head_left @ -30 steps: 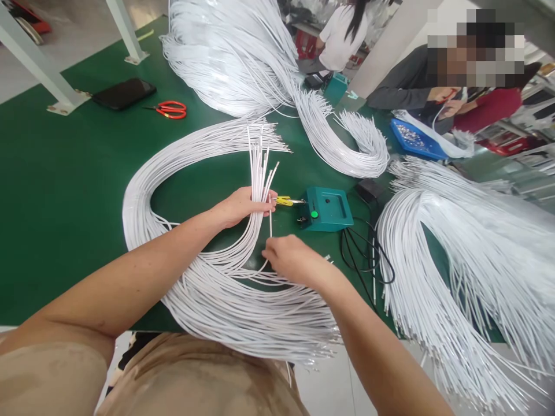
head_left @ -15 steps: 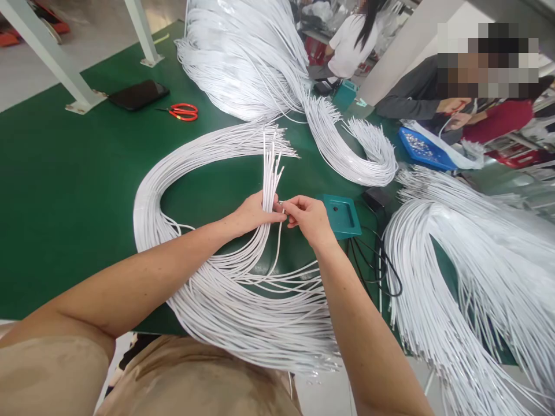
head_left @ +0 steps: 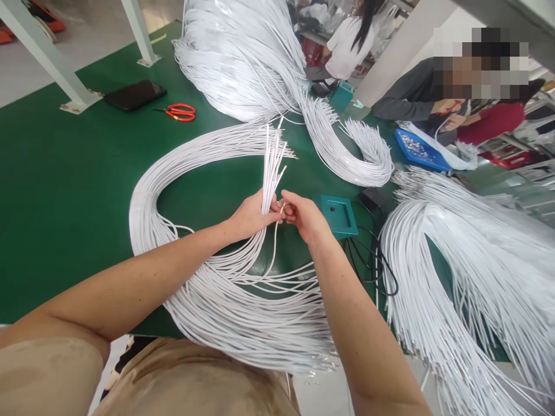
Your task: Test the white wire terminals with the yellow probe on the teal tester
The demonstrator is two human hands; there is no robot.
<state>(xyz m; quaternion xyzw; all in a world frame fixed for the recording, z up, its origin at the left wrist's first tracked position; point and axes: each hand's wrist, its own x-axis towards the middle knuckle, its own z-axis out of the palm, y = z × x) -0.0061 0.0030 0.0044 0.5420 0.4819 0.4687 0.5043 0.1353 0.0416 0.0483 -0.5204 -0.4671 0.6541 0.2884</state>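
My left hand (head_left: 254, 216) is closed around an upright bundle of thin white cables (head_left: 269, 173), whose tipped ends fan out above the fist. From below, the cables curve back into a large loop lying on the green table. One single white cable (head_left: 276, 245) stands apart from the bundle, its end between my two hands. My right hand (head_left: 303, 216) is at that end, its lower fingers curled against it and the top finger lifted slightly away. A small metallic tip shows at the end; its detail is too small to make out.
Red-handled scissors (head_left: 181, 112) and a black phone (head_left: 135, 95) lie at the back left. A teal device (head_left: 337, 215) with black cords sits right of my hands. More white cable heaps (head_left: 433, 248) cover the right. Beyond, a co-worker handles cable near a blue tray (head_left: 418, 151).
The top finger of my right hand has lifted off the single cable's end, which now shows more clearly. The bundle in my left hand has shifted slightly. The whole view has moved a little.
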